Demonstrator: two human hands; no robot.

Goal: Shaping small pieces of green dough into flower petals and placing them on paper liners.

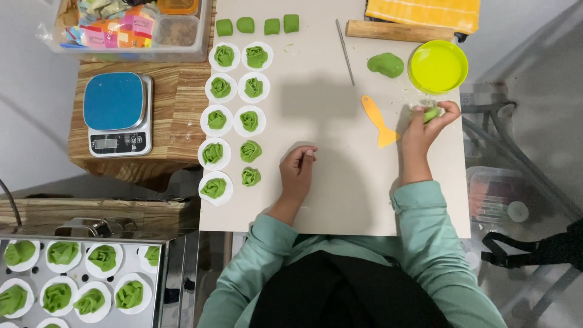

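Note:
My right hand (425,129) is closed around a small green dough piece (431,113) at the right side of the pale work mat (340,200), just below a yellow-green bowl (438,65). My left hand (297,170) rests on the middle of the mat with fingers curled and nothing in it. Folded green dough buns (231,115), most on white paper rounds, sit in two columns at the mat's left. A yellow scraper (378,120) lies left of my right hand. A lump of green dough (385,64) sits beside the bowl.
Several green dough cubes (258,25) line the mat's top edge, with a thin metal stick (345,51) and wooden rolling pin (398,30). A blue kitchen scale (117,113) sits on a wooden stand at left. A steel tray (159,285) of buns is bottom left.

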